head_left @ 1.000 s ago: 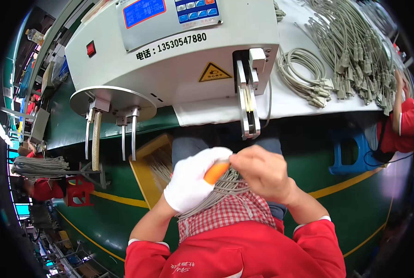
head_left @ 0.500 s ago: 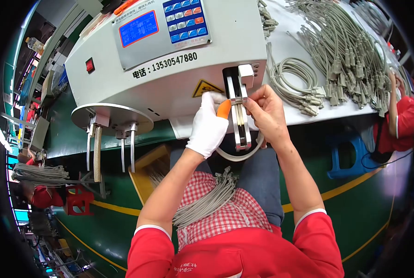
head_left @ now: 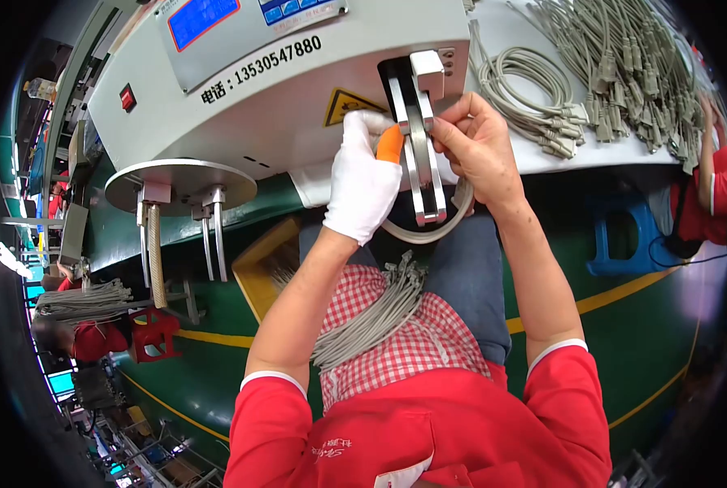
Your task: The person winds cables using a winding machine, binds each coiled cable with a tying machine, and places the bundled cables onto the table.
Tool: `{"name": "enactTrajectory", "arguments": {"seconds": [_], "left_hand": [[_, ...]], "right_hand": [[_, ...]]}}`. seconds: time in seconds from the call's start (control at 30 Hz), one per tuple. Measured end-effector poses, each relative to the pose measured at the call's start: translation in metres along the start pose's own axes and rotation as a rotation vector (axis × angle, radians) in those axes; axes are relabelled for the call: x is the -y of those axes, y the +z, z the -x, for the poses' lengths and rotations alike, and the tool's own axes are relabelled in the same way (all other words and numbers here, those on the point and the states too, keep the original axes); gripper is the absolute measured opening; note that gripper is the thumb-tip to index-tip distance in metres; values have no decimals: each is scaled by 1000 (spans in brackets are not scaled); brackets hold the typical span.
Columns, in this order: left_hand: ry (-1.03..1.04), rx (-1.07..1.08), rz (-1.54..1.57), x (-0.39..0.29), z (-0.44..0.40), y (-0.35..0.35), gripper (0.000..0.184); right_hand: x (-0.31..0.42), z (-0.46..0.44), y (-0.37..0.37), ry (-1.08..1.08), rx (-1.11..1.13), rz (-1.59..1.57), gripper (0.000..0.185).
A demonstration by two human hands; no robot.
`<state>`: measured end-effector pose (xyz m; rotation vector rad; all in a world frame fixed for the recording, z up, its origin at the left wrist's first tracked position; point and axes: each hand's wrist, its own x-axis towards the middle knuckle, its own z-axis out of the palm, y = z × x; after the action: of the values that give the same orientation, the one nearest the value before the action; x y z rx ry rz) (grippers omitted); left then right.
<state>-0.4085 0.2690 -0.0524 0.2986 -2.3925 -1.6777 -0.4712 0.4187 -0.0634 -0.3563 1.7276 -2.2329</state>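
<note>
A white machine (head_left: 290, 114) has a metal guide arm (head_left: 417, 167) with two parallel rails sticking out toward me. A coiled grey cable (head_left: 419, 237) passes through the guide, and its loop hangs below the rails. My left hand (head_left: 364, 183), in a white glove with an orange finger cot (head_left: 389, 144) on the thumb, is closed on the coil left of the rails. On the right side, my bare right hand (head_left: 481, 150) pinches at the coil close to the rails, its fingertips partly hidden. Across my lap lies a bundle of grey cables (head_left: 371, 321).
Coiled cables (head_left: 534, 93) and a pile of connector cables (head_left: 624, 73) lie on the white-covered table at right. A round metal plate with rods (head_left: 180, 187) juts out at left. A blue stool (head_left: 624, 236) and a co-worker in a red shirt (head_left: 717, 191) are at right.
The camera view has tilted down, so the machine and both hands appear higher. Both hands stay at the guide; my right fingers have shifted slightly along the rail.
</note>
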Motion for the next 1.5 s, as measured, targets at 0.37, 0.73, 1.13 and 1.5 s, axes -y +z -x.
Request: {"name": "enactTrajectory", "arguments": {"seconds": [0.37, 0.73, 1.13, 1.5], "left_hand": [[329, 143, -308, -30, 37, -34, 18], [910, 520, -742, -44, 88, -64, 35], [-279, 728, 123, 3, 116, -90, 16], [63, 502, 33, 7, 140, -54, 19]], "right_hand": [[33, 36, -13, 107, 178, 53, 17], [54, 88, -1, 35, 674, 189, 21], [16, 123, 19, -526, 475, 805, 19], [21, 139, 34, -226, 340, 427, 17]]}}
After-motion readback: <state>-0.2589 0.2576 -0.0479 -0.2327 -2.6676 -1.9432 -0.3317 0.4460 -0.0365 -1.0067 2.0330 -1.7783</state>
